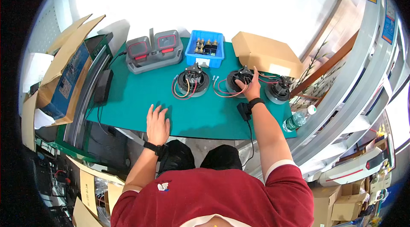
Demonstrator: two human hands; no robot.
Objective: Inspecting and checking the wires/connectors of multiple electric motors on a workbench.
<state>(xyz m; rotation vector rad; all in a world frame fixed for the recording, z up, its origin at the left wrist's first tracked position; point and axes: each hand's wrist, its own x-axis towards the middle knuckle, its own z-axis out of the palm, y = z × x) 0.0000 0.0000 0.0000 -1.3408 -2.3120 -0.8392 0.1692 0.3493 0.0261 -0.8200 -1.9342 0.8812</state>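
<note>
While the left hand (158, 125) lay open and empty over the green mat (200, 116), the right hand (252, 87) grasped the middle wired motor unit (232, 82) by its right side. Unit sat forward-right of the left hand.

We are finding ourselves in what is looking like a small workshop or assembly corner. A green-topped bench (136, 94) is giving it away: round black units (200, 82) with coloured wires are standing along it, and a blue bin (217, 62) is holding small metal-and-black parts (205, 48). A grey device (153, 61) with two red-trimmed bays is standing at the back. Cardboard boxes (70, 52) are crowding the left, cartons (322, 203) are lying at lower right, and a grey metal frame (368, 52) is rising beside the bench.
</note>
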